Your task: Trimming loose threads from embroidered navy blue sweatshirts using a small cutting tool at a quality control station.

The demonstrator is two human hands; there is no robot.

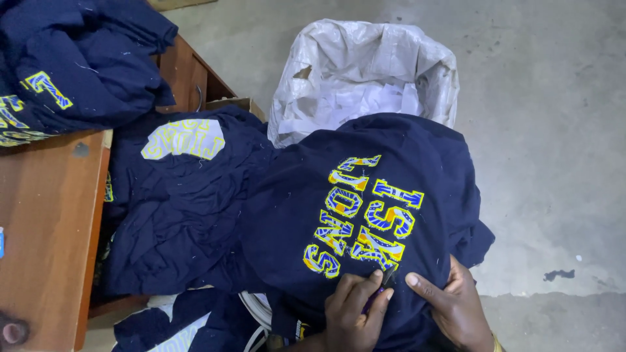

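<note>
Here the left hand [352,309] is closed around a small dark tool [385,287], its tip set against the lowest yellow-and-blue letters [365,215] printed on a navy T-shirt [365,195]. The right hand [453,306] lies flat just beside it, fingers spread and grasping nothing, apparently pinning the cloth taut. The shirt is draped in front of both hands; beyond it stands a white sack [365,72] of paper scraps. To the left, more navy shirts [176,195] spill off a wooden desk [45,221].

Left hand [352,313] gripped a small dark tool at the navy shirt's [365,215] yellow lettering, right hand [456,306] pressed the cloth, white sack [365,72] behind
</note>
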